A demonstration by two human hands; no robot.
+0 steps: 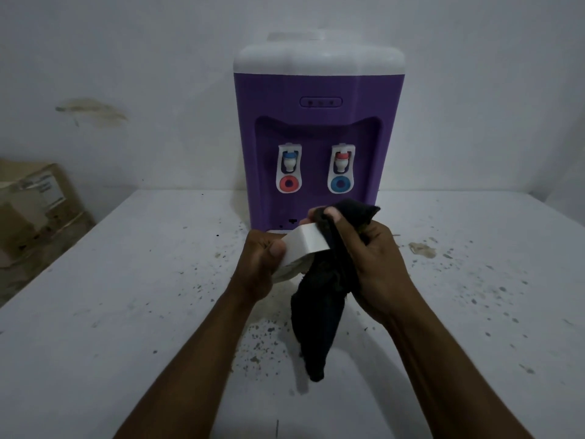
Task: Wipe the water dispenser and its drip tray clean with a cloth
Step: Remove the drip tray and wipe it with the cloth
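Two things could go wrong from here, I judge. The counter [126, 280] is white and hard but speckled with dark grit and stains, so the trailing end of the cloth [316, 312], which hangs low over it (touching or not, I cannot tell), could pick up that dirt and smear it back on. The water dispenser [316, 90], a purple plastic box with a smooth, rounded white cap, stands at the counter's rear against the wall. The cloth is black, soft and limp, bunched in the right hand [373, 258], whose fingers and thumb pinch a fold over one end of the drip tray [304, 245]. That tray, a small, smooth white plastic piece, is held up in front of the dispenser. The left hand [262, 258] grips its other end, and slick plastic could slip free under hard rubbing.
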